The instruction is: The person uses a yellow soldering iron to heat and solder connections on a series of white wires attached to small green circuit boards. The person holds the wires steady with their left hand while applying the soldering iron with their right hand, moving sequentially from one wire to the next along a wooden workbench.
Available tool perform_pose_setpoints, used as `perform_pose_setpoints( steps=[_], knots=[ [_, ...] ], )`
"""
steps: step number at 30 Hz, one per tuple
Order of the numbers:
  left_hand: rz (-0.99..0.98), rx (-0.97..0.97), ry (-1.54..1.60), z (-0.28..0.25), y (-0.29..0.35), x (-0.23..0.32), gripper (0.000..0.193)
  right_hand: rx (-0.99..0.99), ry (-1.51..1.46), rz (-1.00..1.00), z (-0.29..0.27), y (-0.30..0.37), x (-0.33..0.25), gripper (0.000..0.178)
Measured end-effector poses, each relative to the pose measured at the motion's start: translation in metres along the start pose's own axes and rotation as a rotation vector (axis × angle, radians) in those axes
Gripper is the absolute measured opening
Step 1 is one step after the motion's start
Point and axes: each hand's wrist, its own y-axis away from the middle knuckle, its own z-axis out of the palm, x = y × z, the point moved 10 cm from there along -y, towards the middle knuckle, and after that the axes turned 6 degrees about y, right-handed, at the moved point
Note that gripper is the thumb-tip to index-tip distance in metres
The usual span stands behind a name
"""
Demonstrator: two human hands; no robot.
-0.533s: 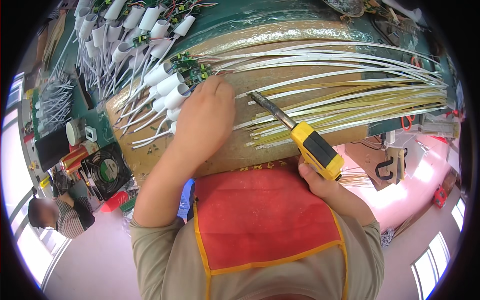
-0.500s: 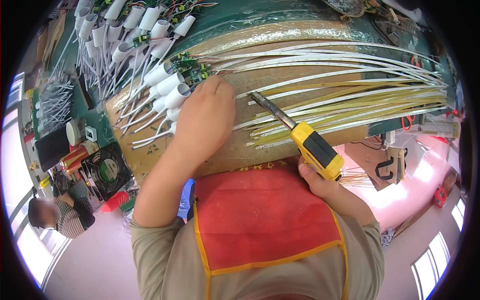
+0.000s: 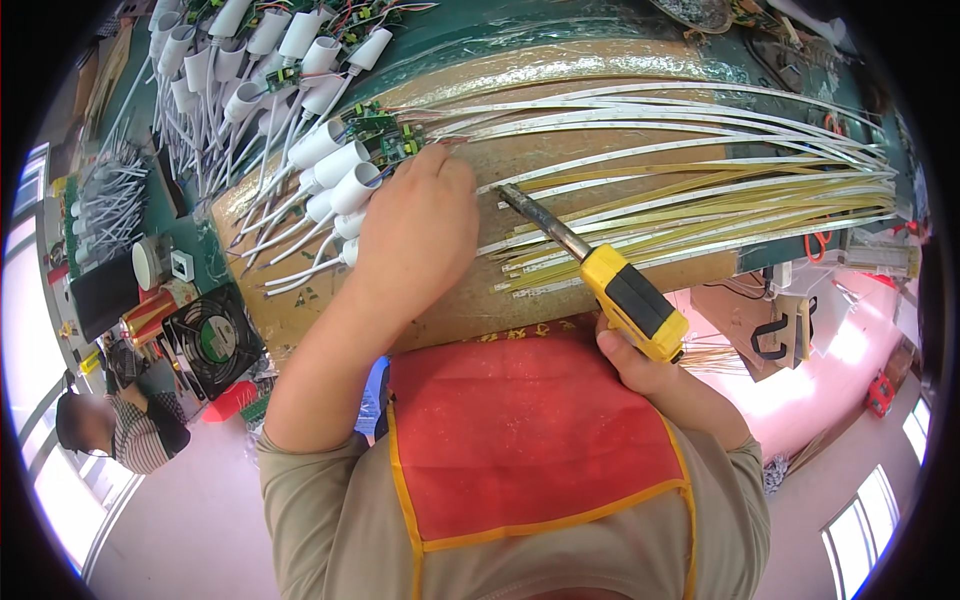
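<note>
Board (image 3: 455,315) under palm-dn L grip (image 3: 420,225)

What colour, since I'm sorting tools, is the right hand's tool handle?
The tool handle is yellow with a black panel, clearest in the head view.

Khaki short-slv. shirt (image 3: 350,530) under red apron (image 3: 540,430) w/ yel. trim (image 3: 550,517) & some yel. lettering (image 3: 515,333).

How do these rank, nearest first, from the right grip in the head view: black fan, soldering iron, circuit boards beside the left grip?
1. Soldering iron: held in the right grip.
2. Circuit boards: left, beside the left grip.
3. Black fan: farthest left of these three.
</note>
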Motion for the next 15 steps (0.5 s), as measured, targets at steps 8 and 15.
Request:
perform_pose_setpoints(
  steps=[8, 15],
  knots=[
    [0.002, 0.011, 0.007, -0.0012, 0.0001, -0.0002, 0.004, -0.007, 0.026, 0.008, 0.0046, -0.002, -0.0016, 0.041],
    [-0.016, 0.01, 0.021, -0.0018, -0.0007, -0.0019, 0.005, 0.015, 0.033, 0.001, 0.0045, -0.0034, -0.0033, 0.041]
  ],
)
